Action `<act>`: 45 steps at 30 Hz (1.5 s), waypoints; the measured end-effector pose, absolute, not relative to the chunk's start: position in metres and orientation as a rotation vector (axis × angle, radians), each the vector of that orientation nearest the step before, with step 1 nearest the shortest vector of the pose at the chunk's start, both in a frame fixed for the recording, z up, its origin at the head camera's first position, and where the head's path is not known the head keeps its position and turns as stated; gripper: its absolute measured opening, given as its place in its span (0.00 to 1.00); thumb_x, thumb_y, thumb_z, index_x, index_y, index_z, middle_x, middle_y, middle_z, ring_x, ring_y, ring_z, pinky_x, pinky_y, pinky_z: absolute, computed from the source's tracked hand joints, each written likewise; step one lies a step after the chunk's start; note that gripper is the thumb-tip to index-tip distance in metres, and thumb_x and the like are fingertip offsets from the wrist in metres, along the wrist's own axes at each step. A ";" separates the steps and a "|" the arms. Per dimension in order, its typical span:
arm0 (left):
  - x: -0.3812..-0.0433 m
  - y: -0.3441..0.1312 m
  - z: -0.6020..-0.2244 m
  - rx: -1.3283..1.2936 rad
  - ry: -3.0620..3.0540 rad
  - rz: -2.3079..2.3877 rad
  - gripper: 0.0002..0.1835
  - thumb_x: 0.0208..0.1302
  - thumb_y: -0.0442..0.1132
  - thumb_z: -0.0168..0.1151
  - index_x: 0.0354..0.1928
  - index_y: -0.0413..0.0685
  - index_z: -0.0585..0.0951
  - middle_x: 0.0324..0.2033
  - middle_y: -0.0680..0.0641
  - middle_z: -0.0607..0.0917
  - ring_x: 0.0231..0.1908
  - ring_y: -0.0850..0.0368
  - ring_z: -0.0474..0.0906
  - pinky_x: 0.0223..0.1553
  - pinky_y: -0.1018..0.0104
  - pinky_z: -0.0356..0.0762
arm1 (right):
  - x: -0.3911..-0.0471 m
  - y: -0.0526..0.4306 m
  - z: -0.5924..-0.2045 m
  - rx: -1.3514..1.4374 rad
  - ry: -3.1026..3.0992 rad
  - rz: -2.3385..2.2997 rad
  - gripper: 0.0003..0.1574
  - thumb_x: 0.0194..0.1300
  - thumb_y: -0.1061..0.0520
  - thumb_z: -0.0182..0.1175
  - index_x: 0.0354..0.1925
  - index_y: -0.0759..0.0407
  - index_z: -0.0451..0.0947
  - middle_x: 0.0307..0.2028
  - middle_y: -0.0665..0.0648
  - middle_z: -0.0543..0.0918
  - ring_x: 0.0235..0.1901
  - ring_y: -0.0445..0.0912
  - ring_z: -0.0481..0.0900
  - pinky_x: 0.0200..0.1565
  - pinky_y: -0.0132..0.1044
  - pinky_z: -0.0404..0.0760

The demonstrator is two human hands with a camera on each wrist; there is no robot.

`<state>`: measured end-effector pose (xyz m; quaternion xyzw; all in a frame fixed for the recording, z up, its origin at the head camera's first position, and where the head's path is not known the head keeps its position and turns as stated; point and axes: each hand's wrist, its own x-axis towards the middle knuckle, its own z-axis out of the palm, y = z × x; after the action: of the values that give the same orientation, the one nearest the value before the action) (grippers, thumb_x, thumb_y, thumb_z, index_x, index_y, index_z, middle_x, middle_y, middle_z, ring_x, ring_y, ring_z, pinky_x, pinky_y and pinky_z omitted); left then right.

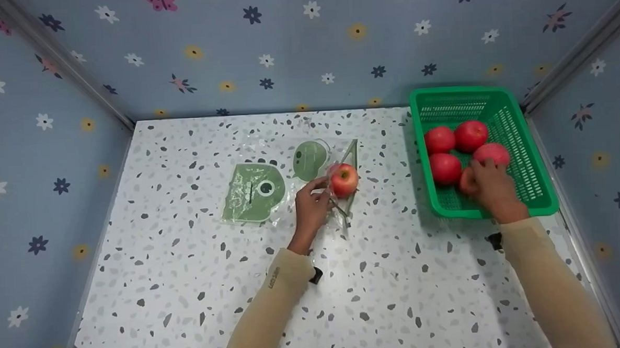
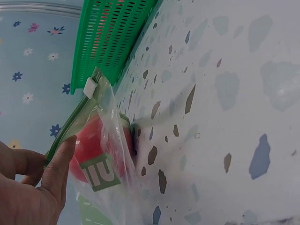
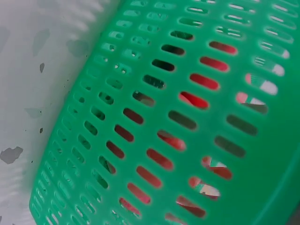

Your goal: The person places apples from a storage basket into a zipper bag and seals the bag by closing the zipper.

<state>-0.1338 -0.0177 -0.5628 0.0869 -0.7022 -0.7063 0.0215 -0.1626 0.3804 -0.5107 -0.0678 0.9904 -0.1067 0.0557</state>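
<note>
My left hand [image 1: 311,208] pinches the green zip edge of a clear plastic zip bag [image 2: 123,199] at the middle of the table. A red apple [image 1: 344,180] sits in the bag's mouth area, beside my left fingertips. In the left wrist view, the apple [image 2: 89,138] shows through the plastic, near a white slider [image 2: 90,87] on the zip. Over at the right, my right hand [image 1: 495,189] reaches into a green basket [image 1: 544,201] and grips a red apple [image 1: 466,182]. Basket mesh hides this hand in the right wrist view.
Several other red apples [image 1: 445,168] lie in the basket, mostly on its left side. Left of my left hand lies a flat green dinosaur-print plastic bag [image 1: 246,203], with another green printed shape [image 1: 309,161] behind. A patterned blue wall [image 1: 283,49] borders the table [image 1: 189,294].
</note>
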 end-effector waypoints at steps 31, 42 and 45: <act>-0.133 -0.018 -0.562 0.250 -2.195 -2.160 0.15 0.72 0.25 0.60 0.58 0.31 0.84 0.47 0.35 0.85 0.34 0.48 0.88 0.35 0.58 0.90 | -0.139 0.336 -0.457 -0.447 3.259 -0.511 0.46 0.58 0.70 0.77 0.69 0.67 0.66 0.63 0.76 0.71 0.62 0.75 0.67 0.41 0.76 0.80; -0.134 -0.017 -0.563 0.268 -2.180 -2.165 0.15 0.70 0.24 0.60 0.57 0.30 0.84 0.47 0.34 0.85 0.35 0.49 0.88 0.37 0.54 0.91 | -0.139 0.313 -0.447 -0.553 3.270 -0.465 0.44 0.60 0.68 0.76 0.68 0.61 0.66 0.65 0.72 0.70 0.63 0.72 0.68 0.43 0.74 0.83; -0.134 -0.017 -0.564 0.263 -2.182 -2.160 0.15 0.71 0.24 0.61 0.57 0.31 0.84 0.46 0.35 0.85 0.33 0.52 0.87 0.37 0.53 0.91 | -0.139 0.306 -0.444 -0.560 3.269 -0.445 0.44 0.60 0.68 0.76 0.68 0.60 0.65 0.66 0.72 0.69 0.65 0.72 0.67 0.45 0.75 0.83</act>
<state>-0.1340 -0.0167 -0.5635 0.0852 -0.7077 -0.7007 0.0302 -0.1390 0.3059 -0.4444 -0.1665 0.9718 -0.1323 -0.1023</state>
